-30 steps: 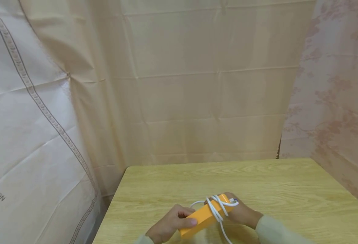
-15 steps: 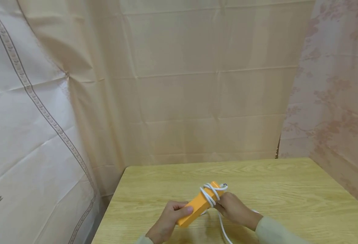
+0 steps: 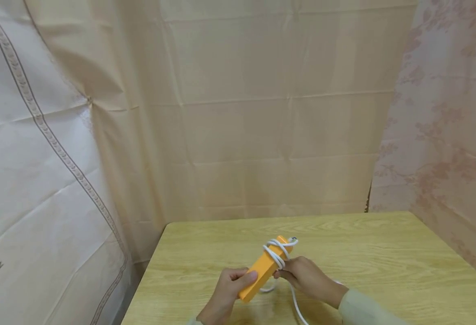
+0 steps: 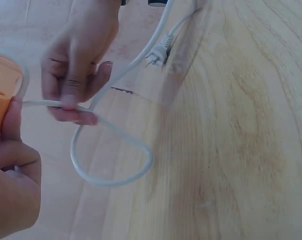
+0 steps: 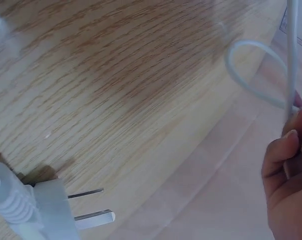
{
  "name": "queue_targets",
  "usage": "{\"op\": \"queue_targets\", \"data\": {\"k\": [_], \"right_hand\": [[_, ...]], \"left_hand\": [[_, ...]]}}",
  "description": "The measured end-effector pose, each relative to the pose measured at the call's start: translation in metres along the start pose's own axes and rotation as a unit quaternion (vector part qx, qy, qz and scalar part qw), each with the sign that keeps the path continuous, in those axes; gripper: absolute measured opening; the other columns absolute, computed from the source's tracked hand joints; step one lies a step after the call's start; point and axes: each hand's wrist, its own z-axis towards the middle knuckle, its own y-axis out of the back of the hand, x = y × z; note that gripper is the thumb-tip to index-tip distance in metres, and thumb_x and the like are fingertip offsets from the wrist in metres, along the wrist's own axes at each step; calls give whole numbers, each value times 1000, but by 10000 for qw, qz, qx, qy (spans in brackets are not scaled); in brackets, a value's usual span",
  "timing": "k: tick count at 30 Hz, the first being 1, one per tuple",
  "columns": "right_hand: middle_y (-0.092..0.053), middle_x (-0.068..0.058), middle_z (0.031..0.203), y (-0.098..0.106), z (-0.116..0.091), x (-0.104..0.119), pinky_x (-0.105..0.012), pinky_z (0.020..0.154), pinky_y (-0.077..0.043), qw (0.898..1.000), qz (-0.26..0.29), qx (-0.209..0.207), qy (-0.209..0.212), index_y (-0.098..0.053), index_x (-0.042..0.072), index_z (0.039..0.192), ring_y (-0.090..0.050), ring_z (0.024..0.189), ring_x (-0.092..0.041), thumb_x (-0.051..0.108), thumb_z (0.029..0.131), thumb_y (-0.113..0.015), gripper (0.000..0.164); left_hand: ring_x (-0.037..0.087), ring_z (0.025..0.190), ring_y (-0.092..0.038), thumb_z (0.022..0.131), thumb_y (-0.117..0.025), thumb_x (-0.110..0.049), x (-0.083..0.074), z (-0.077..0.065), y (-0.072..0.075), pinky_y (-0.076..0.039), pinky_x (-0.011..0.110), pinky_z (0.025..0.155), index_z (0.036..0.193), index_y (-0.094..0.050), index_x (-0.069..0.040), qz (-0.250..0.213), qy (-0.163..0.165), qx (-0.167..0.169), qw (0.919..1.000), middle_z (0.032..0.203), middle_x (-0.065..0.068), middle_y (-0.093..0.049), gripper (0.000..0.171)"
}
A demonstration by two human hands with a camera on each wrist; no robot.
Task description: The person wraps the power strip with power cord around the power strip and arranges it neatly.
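An orange power strip (image 3: 259, 276) is held tilted above the table, its far end pointing away. My left hand (image 3: 226, 291) grips its near end, thumb lying on top. White cord (image 3: 277, 259) wraps several times around the far half. Just right of the strip, my right hand (image 3: 310, 276) pinches the cord between thumb and fingers, as the left wrist view shows. A loose loop of cord hangs beneath that hand. In the right wrist view the cord's plug (image 5: 55, 207) lies at lower left, two flat metal prongs showing. The strip's underside is hidden.
Under the hands is a wood-grain table (image 3: 205, 243). Beige cloth (image 3: 238, 135) hangs behind it, with a floral cloth (image 3: 457, 149) at the right and a pale printed cloth (image 3: 39, 203) at the left.
The strip has swung to point more away from me and shifted left. My right hand has come from behind its far end to its right side, beside the cord.
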Motion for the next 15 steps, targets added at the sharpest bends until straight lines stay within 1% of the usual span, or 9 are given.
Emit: {"op": "queue_targets", "data": {"k": [4, 7, 10, 13, 15], "right_hand": [[-73, 10, 91, -2, -4, -2, -22, 74, -56, 9996, 266, 108, 81, -70, 16, 97, -69, 87, -2, 11, 97, -68, 6], [-73, 10, 92, -2, -7, -4, -22, 73, -56, 9994, 322, 109, 67, -70, 17, 97, -69, 86, -2, 10, 97, -67, 7], [-74, 10, 91, -1, -7, -5, -22, 71, -56, 9992, 339, 197, 3, -70, 17, 97, -68, 81, -2, 13, 98, -66, 6], [-74, 9, 90, 1, -7, -3, -21, 71, -55, 9988, 355, 316, -68, -70, 17, 96, -65, 75, -2, 15, 98, -66, 5], [-74, 9, 90, 1, -6, -1, -21, 71, -55, 9990, 286, 345, -66, -71, 18, 96, -66, 76, -2, 15, 97, -67, 5]], "left_hand": [[11, 74, -60, 99, -66, -25, -2, 1, 1, -48, 26, 66, 102, -77, 8, -81, -110, -267, 9996, 82, 0, -71, 35], [11, 73, -59, 98, -67, -25, -3, 2, 1, -47, 27, 66, 97, -74, 11, -47, -182, -357, 9992, 82, 0, -69, 37], [12, 73, -57, 97, -70, -26, -2, 4, 2, -46, 27, 65, 93, -68, 17, 64, -164, -506, 9986, 80, 0, -66, 43], [14, 73, -57, 97, -70, -29, 3, 5, 5, -45, 27, 65, 87, -69, 14, 210, -94, -821, 9964, 77, -1, -64, 44], [14, 73, -56, 97, -71, -30, 5, 6, 7, -45, 28, 66, 84, -70, 11, 252, -11, -1057, 9941, 75, -1, -63, 43]]}}
